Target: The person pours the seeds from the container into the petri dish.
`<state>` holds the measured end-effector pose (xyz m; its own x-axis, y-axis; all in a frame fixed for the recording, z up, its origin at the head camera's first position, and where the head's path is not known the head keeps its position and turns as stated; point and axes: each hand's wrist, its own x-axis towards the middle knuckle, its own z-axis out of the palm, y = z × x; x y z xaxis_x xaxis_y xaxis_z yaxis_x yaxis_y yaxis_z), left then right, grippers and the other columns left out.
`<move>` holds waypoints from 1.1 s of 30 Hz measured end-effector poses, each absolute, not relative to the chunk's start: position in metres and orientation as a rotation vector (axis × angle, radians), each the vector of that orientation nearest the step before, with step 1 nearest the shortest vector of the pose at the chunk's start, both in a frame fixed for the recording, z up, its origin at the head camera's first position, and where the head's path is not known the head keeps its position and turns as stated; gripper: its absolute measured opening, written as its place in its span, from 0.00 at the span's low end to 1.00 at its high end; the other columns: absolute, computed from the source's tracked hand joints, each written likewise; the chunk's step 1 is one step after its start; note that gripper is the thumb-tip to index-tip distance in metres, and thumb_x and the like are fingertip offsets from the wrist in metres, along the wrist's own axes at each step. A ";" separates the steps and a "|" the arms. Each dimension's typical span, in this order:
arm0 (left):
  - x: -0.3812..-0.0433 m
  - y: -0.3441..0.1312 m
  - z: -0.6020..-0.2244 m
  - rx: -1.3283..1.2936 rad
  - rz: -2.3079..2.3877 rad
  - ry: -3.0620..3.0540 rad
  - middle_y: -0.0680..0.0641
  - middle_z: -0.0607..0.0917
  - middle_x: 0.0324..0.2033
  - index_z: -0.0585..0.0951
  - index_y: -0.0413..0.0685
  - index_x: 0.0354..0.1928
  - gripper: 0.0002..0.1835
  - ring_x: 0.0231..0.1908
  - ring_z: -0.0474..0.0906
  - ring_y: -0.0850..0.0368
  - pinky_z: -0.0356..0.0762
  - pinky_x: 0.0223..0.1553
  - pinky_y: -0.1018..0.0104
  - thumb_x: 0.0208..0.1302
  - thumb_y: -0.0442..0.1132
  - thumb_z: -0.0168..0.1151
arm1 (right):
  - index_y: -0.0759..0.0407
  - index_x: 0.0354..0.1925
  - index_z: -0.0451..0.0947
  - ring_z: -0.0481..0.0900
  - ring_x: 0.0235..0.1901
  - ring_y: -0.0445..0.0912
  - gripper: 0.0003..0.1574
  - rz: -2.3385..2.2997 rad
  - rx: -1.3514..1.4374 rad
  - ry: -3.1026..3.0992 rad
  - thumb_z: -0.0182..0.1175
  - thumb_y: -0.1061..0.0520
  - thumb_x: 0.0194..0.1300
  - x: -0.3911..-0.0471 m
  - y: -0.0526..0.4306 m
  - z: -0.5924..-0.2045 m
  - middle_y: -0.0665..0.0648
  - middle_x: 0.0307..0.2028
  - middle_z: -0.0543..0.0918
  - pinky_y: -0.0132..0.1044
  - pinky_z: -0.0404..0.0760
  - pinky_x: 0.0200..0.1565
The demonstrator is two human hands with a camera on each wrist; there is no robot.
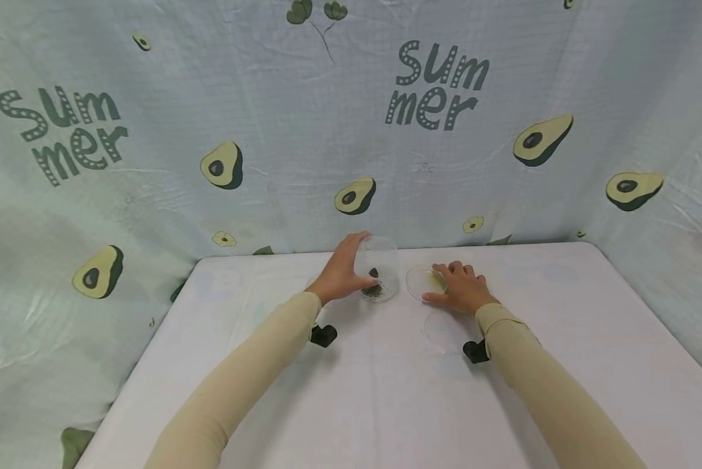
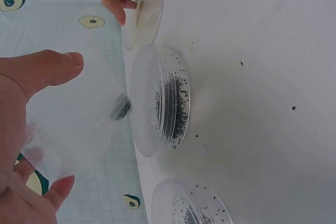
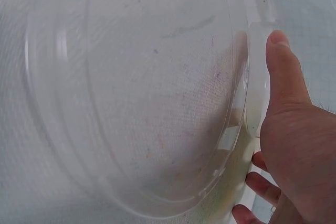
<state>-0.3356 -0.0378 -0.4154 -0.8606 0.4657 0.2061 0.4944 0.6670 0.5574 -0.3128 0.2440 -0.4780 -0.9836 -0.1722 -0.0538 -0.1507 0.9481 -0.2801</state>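
Note:
My left hand (image 1: 340,272) grips a clear plastic bag (image 2: 79,108), thumb on one side and fingers on the other. A dark clump (image 2: 122,107) sits in the bag's lower corner. The bag is tilted above a round clear petri dish (image 2: 146,98) that holds many small dark grains (image 2: 176,108). To the right, my right hand (image 1: 463,290) holds another clear petri dish (image 1: 417,284) at its edge, thumb and fingers apart. Pale yellowish contents (image 1: 437,281) show in that dish beside the fingers; their kind cannot be made out.
A clear dish (image 3: 152,87) lies nearer me, below the right hand, with no contents visible. Another dish with dark grains (image 2: 186,205) stands left of the middle one. Stray grains (image 2: 293,108) dot the white tabletop (image 1: 339,404). A printed cloth (image 1: 292,130) hangs behind.

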 end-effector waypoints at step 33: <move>-0.337 -0.010 -0.414 -0.965 -0.774 -2.732 0.48 0.65 0.69 0.60 0.52 0.71 0.50 0.70 0.59 0.50 0.60 0.71 0.55 0.47 0.41 0.78 | 0.55 0.73 0.57 0.62 0.61 0.66 0.54 -0.382 -0.215 3.000 0.57 0.28 0.60 -0.310 0.239 -0.471 0.69 0.62 0.65 0.68 0.65 0.56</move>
